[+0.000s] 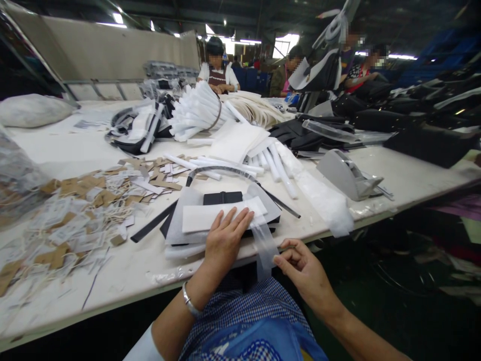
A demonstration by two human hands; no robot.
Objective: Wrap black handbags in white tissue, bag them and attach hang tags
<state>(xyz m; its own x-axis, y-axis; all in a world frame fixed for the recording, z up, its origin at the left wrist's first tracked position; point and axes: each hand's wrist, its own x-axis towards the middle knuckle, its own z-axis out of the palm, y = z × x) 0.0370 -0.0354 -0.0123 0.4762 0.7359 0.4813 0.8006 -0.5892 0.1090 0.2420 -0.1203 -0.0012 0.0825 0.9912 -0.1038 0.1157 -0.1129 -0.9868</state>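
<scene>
A black handbag [222,198] lies at the table's front edge, with its wrapped handle [221,169] arched behind it and loose strap ends to either side. Translucent wrapping sheet and a white foam strip [195,218] cover much of it. My left hand [227,235] rests flat on the foam, fingers stretched out. Below the bag's right side a clear plastic strip [265,248] hangs over the edge. My right hand [300,265] pinches that strip between thumb and fingers.
Cardboard tags with strings [93,200] spread over the left. Behind the bag are white foam tubes [199,110] and sheets [238,140]. A grey tape dispenser [347,175] stands right. Black bags [311,131] lie farther back, where co-workers [221,77] sit.
</scene>
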